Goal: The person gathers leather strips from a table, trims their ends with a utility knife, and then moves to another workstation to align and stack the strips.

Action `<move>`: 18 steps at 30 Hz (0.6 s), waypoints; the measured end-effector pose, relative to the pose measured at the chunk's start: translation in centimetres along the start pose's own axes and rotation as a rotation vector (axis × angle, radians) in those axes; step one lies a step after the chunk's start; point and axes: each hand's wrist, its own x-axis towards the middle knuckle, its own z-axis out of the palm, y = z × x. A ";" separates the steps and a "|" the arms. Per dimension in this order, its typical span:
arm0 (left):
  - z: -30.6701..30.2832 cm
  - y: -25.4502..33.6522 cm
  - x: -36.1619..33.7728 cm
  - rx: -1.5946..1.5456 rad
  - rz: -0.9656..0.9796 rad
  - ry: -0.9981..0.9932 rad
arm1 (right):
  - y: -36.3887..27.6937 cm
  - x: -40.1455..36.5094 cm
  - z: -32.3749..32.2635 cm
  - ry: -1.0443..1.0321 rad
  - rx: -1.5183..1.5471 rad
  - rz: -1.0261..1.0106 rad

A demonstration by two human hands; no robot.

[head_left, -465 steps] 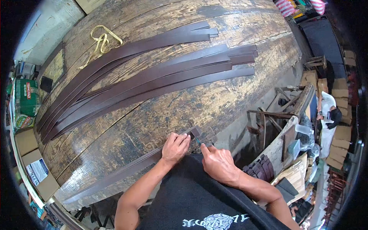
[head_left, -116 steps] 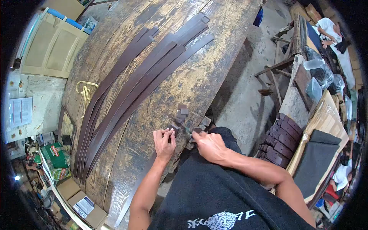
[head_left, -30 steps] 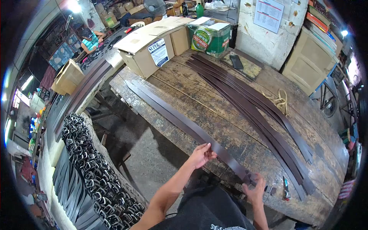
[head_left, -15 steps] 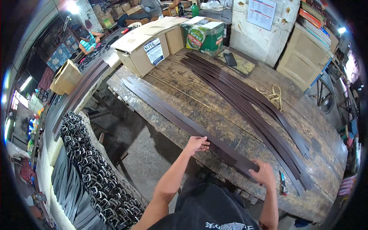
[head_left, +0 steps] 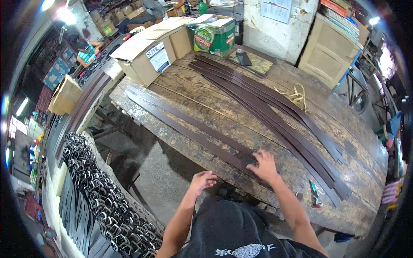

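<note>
Two long dark brown leather strips lie side by side near the front edge of the wooden table, the nearer strip and the farther strip. My right hand is over their right-hand ends with its fingers spread, the fingertips right at the nearer strip and hiding part of it. In front of the table edge my left hand hovers with loosely bent fingers and nothing in them. Beyond, a fanned pile of brown leather strips stretches across the table.
A utility knife lies at right. Cartons, a green box, a phone and a cord occupy the table's far side. Black straps with buckles hang at left. A person sits at the far left.
My left hand has let go of the strip and drawn back past the table edge. My right hand has moved left along the strips, which now lie farther apart. The view has shifted.
</note>
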 end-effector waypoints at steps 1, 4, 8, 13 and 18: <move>0.1 -0.7 -0.2 -0.025 0.008 -0.002 | -1.0 -0.5 1.0 -0.058 -0.097 -0.073; 0.5 -2.4 -0.6 -0.069 0.015 -0.013 | -2.7 -1.5 2.9 -0.203 -0.190 -0.046; 0.8 -3.5 -1.1 -0.108 0.023 0.002 | -1.8 -2.7 5.9 -0.121 -0.218 0.001; 1.8 -3.5 -1.0 -0.112 0.020 0.043 | -2.0 -1.6 5.6 -0.188 -0.254 0.020; 3.6 -2.4 -0.7 -0.156 0.049 0.074 | -2.9 -0.5 4.6 -0.282 -0.238 0.079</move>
